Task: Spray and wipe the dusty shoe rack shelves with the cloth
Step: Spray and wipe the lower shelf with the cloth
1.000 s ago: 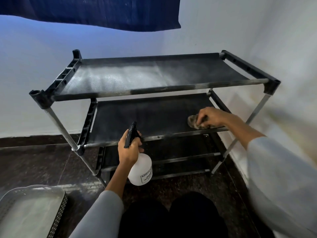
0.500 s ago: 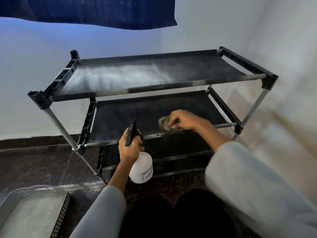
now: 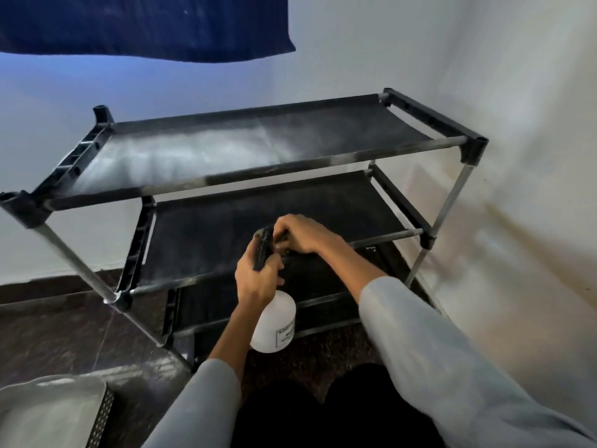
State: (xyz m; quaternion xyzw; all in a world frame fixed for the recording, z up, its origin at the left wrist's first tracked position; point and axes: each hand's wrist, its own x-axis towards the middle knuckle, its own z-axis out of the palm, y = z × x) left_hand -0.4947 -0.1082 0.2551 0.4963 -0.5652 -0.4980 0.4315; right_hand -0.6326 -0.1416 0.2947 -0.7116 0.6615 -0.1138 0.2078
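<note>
A black shoe rack with fabric shelves and metal poles stands in a wall corner. Its top shelf carries a pale dusty patch on the left. My left hand grips a white spray bottle by its black trigger head, held in front of the middle shelf. My right hand holds a small brownish cloth, mostly hidden under the fingers, pressed on the middle shelf near its front bar, just behind the bottle's head.
A white perforated basket sits on the dark floor at the bottom left. A dark blue cloth hangs above the rack. White walls close in behind and to the right. My dark-clad knees are at the bottom.
My right hand has slid the cloth leftward along the middle shelf, from its right end to the centre beside the bottle. My left hand has kept the bottle about where it was.
</note>
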